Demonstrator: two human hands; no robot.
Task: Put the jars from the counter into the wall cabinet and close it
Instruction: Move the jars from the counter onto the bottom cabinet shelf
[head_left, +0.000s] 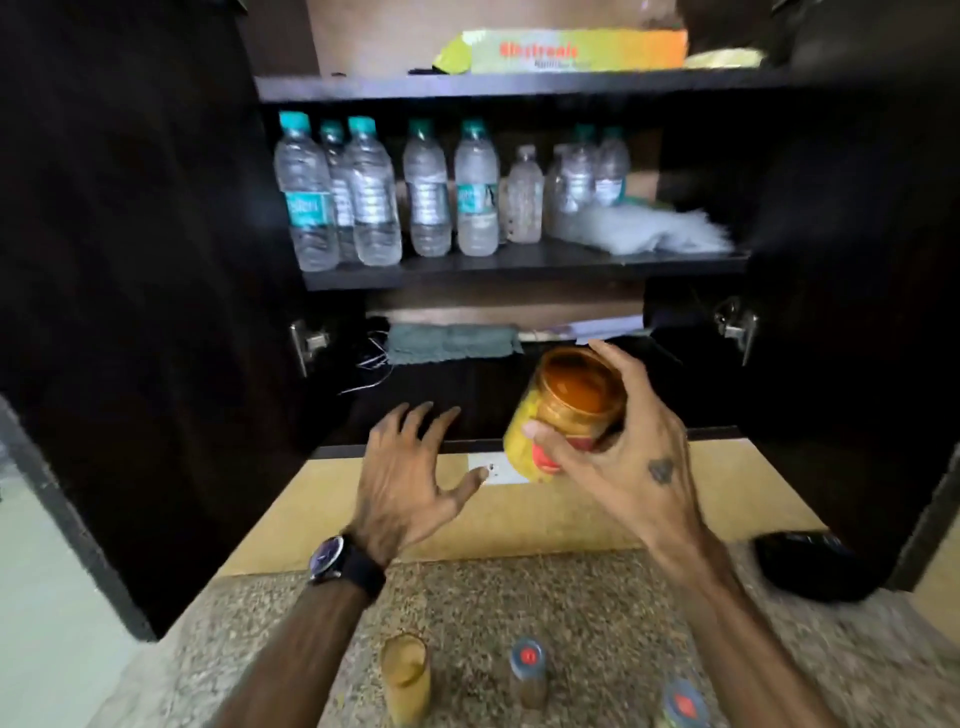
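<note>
right hand (623, 467): we've got fingers wrapped round the yellow jar (566, 410), tilted, in front of the cabinet (519, 439) bottom shelf
left hand (410, 478): empty, fingers spread
counter (519, 597): three jars waiting
tip: level it first, set it deep, right of the cloth (452, 343)

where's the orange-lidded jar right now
In the head view, right of centre: the orange-lidded jar is held tilted in the right hand, before the open cabinet's bottom shelf.
</note>
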